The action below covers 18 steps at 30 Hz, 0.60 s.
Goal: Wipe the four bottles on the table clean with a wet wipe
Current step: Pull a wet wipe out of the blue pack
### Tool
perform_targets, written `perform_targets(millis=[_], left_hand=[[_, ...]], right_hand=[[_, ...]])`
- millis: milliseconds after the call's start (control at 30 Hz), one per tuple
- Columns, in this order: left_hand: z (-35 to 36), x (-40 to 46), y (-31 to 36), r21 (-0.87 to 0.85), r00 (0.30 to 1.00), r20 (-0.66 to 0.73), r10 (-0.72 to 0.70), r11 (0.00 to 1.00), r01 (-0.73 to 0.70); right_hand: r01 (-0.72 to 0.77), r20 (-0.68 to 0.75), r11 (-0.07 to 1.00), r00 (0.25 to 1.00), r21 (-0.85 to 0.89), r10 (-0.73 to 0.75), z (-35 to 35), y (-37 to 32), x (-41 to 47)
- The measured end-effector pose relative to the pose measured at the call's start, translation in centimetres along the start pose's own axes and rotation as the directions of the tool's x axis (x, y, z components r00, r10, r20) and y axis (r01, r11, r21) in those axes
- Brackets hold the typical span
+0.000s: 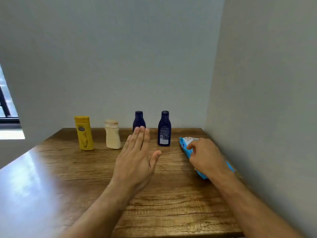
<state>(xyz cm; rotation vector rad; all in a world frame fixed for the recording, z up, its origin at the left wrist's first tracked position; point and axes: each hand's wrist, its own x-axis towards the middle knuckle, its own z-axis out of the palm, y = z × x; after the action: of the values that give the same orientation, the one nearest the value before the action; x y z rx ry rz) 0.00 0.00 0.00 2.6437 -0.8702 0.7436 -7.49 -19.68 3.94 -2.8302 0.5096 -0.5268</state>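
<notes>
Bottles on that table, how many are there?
4, standing in a row near the wall: yellow bottle leftmost, cream bottle, dark blue bottle partly behind the left hand, second dark blue bottle rightmost.

The left hand [137, 157] covered the lower body of the third bottle [139, 119] in the row, so its base on the table [171, 194] could not be seen. The right hand [205, 156] hid the middle of the wipes pack [186, 143] by the table's right edge, and its fingertips there could not be made out. The labels on the yellow bottle [84, 133] and the right-hand dark bottle [164, 128] were too small to read. The table's near left corner was blurred by glare.
</notes>
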Motion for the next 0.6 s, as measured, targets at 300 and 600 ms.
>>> perform_targets(millis=[300, 600], left_hand=[[3.2, 0.0, 0.0, -0.016, 0.994, 0.023, 0.108, 0.994, -0.108], [3.6, 0.0, 0.0, -0.062, 0.997, 0.054, 0.061, 0.996, -0.057]], right_hand=[[-0.161, 0.055, 0.985, 0.985, -0.061, 0.164, 1.5, 2.2, -1.2], [-0.317, 0.066, 0.948, 0.946, -0.032, 0.318, 2.0, 2.8, -0.1]])
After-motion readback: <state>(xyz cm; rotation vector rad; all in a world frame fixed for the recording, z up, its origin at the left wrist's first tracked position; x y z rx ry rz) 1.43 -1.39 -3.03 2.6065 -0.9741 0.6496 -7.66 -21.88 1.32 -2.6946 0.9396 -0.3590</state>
